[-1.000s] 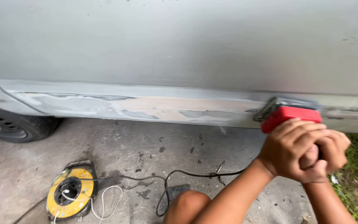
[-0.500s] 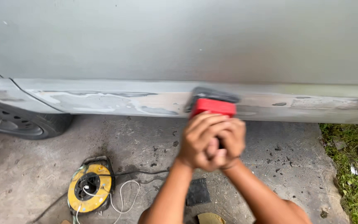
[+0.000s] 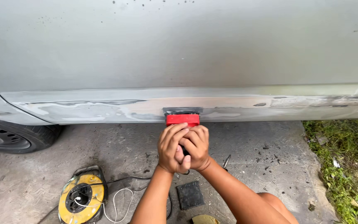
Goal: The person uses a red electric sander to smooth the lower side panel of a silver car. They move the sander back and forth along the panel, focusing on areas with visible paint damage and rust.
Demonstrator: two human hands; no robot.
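Both my hands are wrapped around a red power sander (image 3: 182,119) whose dark pad presses flat against the lower sill of a silver car body (image 3: 179,45). My left hand (image 3: 171,148) grips the tool's body from the left, and my right hand (image 3: 196,146) overlaps it from the right. The sill (image 3: 104,108) shows patches of grey filler and bare sanded areas to both sides of the sander. Most of the tool's handle is hidden by my fingers.
A yellow and black cable reel (image 3: 82,197) with a white cord lies on the concrete at lower left. A dark square sanding sheet (image 3: 190,194) lies near my arms. A car tyre (image 3: 13,137) is at left, grass (image 3: 347,166) at right.
The sander and both hands have slid left along the sill, from near its right end to its middle. The view followed, so the cable reel now sits further right.
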